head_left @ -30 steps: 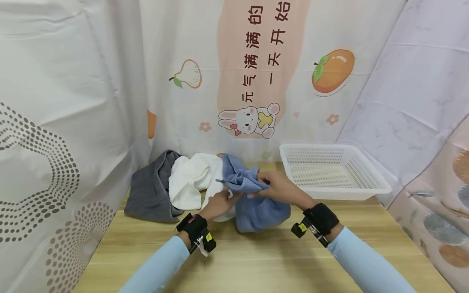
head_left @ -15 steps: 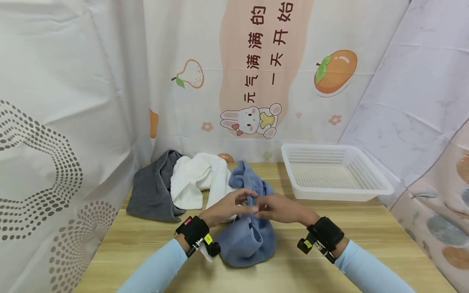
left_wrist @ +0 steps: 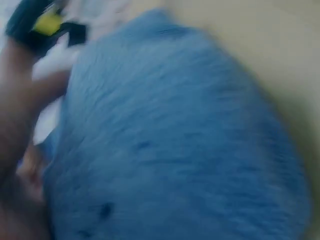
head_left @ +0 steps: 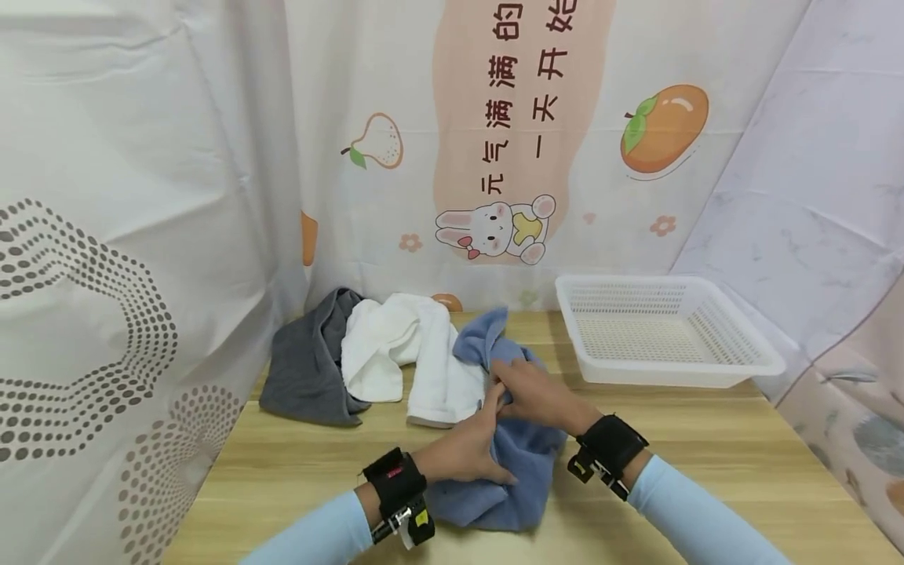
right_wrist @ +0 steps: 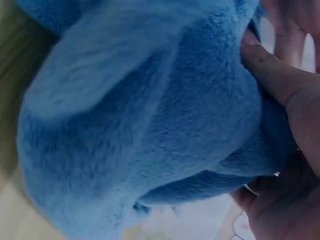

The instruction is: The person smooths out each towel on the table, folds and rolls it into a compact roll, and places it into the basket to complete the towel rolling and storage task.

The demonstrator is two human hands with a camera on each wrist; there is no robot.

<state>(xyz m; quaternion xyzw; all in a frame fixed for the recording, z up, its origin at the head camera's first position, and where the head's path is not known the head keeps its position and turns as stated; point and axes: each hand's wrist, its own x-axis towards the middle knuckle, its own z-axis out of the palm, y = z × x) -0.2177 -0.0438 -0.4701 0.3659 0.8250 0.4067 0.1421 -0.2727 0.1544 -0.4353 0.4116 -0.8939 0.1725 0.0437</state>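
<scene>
Patterned curtains (head_left: pixel 360 63) surround our pale wood table (head_left: pixel 671 463), and on the far one we see a rabbit (head_left: pixel 490 229) lying on its side, an orange fruit (head_left: pixel 664 129) and a column of dark lettering. We have the blue towel (head_left: pixel 523 502) at the middle of the near table, crumpled, its lower part spread towards us and one end sticking up behind our hands. We grip it with the right hand (head_left: pixel 540 396): the right wrist view shows the thumb against the cloth and the other fingers at its lower edge, pinching the fold between them. We have the left hand (head_left: pixel 468 449) on the towel too, its thumb stretched away from its fingers, whose tips meet the right hand; the left wrist view is blurred, so we cannot tell whether they pinch the cloth. Just left of the blue towel we see white cloth (head_left: pixel 438 384), folded loosely, whether one piece or two we cannot tell, and against it the grey towel (head_left: pixel 307 373). Well apart, at the back right, stands our white basket (head_left: pixel 685 373). We wear black straps (head_left: pixel 610 447) on both wrists and light blue sleeves (head_left: pixel 695 514).
</scene>
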